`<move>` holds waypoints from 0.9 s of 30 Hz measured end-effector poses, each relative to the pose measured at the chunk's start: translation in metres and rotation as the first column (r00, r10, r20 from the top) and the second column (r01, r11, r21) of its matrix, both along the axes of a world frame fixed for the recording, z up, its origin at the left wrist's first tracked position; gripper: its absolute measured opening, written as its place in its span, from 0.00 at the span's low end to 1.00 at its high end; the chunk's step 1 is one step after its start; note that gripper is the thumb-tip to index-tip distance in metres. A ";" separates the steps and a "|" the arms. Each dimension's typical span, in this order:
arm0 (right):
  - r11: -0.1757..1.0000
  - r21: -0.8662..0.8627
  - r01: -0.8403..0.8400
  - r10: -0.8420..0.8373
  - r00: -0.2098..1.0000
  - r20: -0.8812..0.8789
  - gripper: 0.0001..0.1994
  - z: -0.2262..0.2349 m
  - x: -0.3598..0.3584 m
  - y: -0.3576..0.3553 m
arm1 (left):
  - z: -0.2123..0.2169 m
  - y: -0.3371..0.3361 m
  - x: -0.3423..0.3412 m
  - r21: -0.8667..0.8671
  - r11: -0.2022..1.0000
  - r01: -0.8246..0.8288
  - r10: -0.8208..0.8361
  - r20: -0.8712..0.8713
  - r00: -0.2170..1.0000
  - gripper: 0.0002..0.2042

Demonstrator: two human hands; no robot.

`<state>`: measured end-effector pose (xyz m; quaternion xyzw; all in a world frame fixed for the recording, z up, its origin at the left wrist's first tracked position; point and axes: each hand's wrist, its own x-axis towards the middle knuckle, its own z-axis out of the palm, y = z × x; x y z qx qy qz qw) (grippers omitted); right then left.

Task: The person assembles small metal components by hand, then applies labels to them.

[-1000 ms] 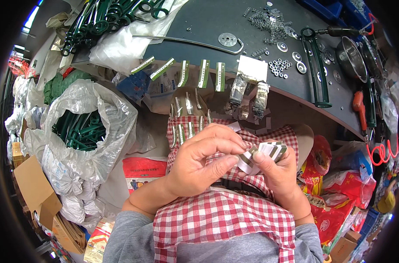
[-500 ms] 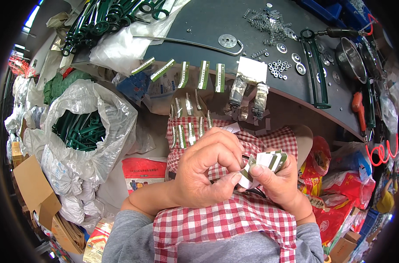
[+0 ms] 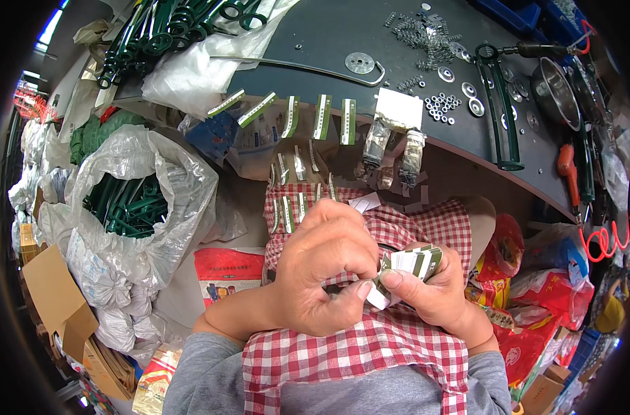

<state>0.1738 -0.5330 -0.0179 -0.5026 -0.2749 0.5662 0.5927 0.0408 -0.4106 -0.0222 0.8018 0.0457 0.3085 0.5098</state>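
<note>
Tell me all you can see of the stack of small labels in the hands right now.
The stack of labels is a thin fanned bundle of small paper-like strips, white with green bands at one end. It lies over the red checked apron, gripped in the right hand, whose thumb presses its lower left corner. The left hand curls beside it, thumb and fingertips pinching one white strip at the stack's lower left edge. Its underside is hidden.

Both hands, left hand and right hand, around a stack of green-and-white labels over a checked apron.
</note>
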 end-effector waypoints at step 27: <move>0.999 0.006 -0.043 0.042 0.997 0.067 0.04 -0.006 -0.002 -0.003 | -0.009 -0.002 -0.005 -0.213 0.976 0.050 -0.051 -0.002 0.999 0.04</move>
